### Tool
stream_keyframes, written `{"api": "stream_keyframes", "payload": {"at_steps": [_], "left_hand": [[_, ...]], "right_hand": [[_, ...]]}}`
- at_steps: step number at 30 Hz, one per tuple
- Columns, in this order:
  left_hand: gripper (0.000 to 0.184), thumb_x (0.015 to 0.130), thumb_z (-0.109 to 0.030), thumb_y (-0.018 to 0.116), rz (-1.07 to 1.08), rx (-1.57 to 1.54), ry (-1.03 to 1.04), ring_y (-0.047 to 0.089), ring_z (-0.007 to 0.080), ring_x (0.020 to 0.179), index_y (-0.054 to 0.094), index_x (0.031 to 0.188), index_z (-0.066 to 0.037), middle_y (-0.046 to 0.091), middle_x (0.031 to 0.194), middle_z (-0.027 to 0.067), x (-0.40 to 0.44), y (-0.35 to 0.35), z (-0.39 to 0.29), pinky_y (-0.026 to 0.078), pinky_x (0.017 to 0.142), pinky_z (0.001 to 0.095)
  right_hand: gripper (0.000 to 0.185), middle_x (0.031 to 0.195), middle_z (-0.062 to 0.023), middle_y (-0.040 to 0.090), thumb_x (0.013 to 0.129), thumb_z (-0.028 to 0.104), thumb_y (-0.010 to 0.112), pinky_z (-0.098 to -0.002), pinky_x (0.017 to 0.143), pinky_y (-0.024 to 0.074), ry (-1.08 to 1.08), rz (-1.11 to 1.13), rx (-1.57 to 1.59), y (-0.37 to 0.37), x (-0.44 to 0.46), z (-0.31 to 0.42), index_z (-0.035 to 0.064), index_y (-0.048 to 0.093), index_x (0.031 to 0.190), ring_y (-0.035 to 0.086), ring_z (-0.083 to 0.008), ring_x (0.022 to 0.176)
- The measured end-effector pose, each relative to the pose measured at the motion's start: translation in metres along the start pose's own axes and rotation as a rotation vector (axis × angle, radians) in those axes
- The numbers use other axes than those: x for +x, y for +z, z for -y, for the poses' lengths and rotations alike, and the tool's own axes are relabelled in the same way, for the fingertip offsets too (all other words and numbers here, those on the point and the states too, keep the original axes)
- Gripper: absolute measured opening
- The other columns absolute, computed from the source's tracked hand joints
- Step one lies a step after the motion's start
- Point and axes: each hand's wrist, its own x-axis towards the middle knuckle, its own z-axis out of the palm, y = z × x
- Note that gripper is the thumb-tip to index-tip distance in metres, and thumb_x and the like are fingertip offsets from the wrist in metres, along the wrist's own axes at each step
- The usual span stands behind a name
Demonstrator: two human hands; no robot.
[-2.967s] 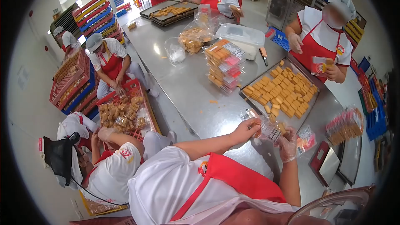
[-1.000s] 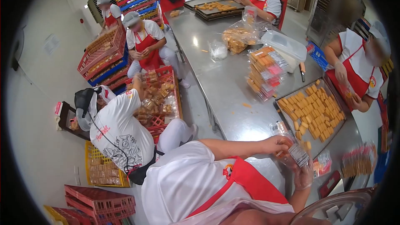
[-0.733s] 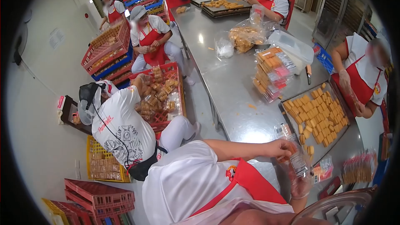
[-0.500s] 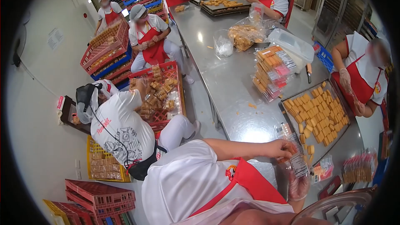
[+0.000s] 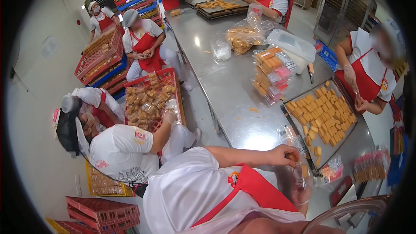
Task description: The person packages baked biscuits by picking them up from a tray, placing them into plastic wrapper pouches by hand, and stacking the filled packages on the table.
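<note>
Near the front edge of the metal table, my left hand (image 5: 284, 155) pinches the open end of a clear plastic pouch (image 5: 299, 171) with biscuit inside. My right hand (image 5: 301, 194), in a clear glove, is wrapped round the pouch's lower part. Just beyond them lies a dark tray (image 5: 321, 117) of rectangular orange-brown biscuits (image 5: 327, 115), a few loose at its near corner. Flat printed pouches (image 5: 289, 135) lie by the tray's left side. Right of my hands are a pink-labelled pouch (image 5: 333, 169) and a row of filled packs (image 5: 371, 164).
The metal table (image 5: 208, 69) bears stacked packs (image 5: 272, 73), a lidded plastic tub (image 5: 291, 47), a knife (image 5: 311, 73), bagged biscuits (image 5: 242, 39) and far trays (image 5: 219, 6). A co-worker (image 5: 366, 69) stands right. Others sit left around a red crate (image 5: 151, 99); crates are stacked behind.
The view has swung about. The pouch is now more upright between my hands, its printed label turned away. The co-worker at the lower left has leaned back, a hand over the crate's near side.
</note>
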Motion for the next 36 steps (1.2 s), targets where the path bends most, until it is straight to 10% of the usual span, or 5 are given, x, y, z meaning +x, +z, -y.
{"api": "stream_keyframes", "payload": {"at_steps": [7, 25, 28, 33, 36], "left_hand": [[0.033, 0.069, -0.004, 0.068, 0.022, 0.164, 0.317, 0.06, 0.0131, 0.079, 0.057, 0.099, -0.003, 0.062, 0.084, 0.0066, -0.004, 0.005, -0.019, 0.047, 0.075, 0.0256], [0.035, 0.071, -0.012, 0.068, 0.129, 0.133, 0.212, 0.057, 0.0181, 0.09, 0.057, 0.103, -0.004, 0.059, 0.1, 0.0082, -0.022, -0.001, -0.023, 0.045, 0.077, 0.0286], [0.033, 0.071, -0.013, 0.068, 0.133, 0.0, 0.012, 0.055, 0.0163, 0.091, 0.057, 0.101, -0.004, 0.058, 0.098, 0.0073, -0.022, 0.0, -0.029, 0.043, 0.08, 0.0288], [0.041, 0.069, -0.014, 0.071, -0.051, 0.17, -0.124, 0.05, 0.0144, 0.098, 0.054, 0.105, -0.004, 0.056, 0.102, 0.0052, -0.008, -0.002, 0.017, 0.04, 0.085, 0.0283], [0.041, 0.068, -0.006, 0.069, 0.035, -0.081, -0.221, 0.05, 0.0142, 0.098, 0.056, 0.107, -0.003, 0.056, 0.105, 0.0049, -0.008, 0.0, 0.002, 0.041, 0.084, 0.0279]], "right_hand": [[0.039, 0.1, -0.0118, 0.056, 0.078, 0.019, 0.056, -0.0275, 0.078, 0.0476, 0.051, -0.009, 0.032, -0.016, 0.003, -0.005, -0.0056, 0.048, 0.107, 0.057, -0.0189, 0.091], [0.025, 0.094, -0.011, 0.058, 0.082, 0.014, 0.05, -0.0293, 0.07, 0.0498, 0.161, -0.042, 0.028, 0.005, 0.006, -0.004, -0.0015, 0.053, 0.1, 0.059, -0.0201, 0.08], [0.03, 0.098, -0.0122, 0.058, 0.081, 0.018, 0.053, -0.0309, 0.074, 0.049, -0.163, 0.249, -0.874, -0.018, 0.025, 0.008, -0.0024, 0.052, 0.103, 0.059, -0.0211, 0.085], [0.073, 0.106, -0.0136, 0.056, 0.063, 0.041, 0.073, -0.0355, 0.083, 0.046, 0.204, 0.275, -0.136, 0.002, 0.034, 0.033, -0.0024, 0.046, 0.114, 0.056, -0.0235, 0.094], [0.048, 0.106, -0.013, 0.055, 0.07, 0.03, 0.068, -0.0303, 0.077, 0.0466, 0.0, 0.62, -0.053, -0.025, 0.048, 0.014, -0.0012, 0.055, 0.104, 0.055, -0.0192, 0.095]]}}
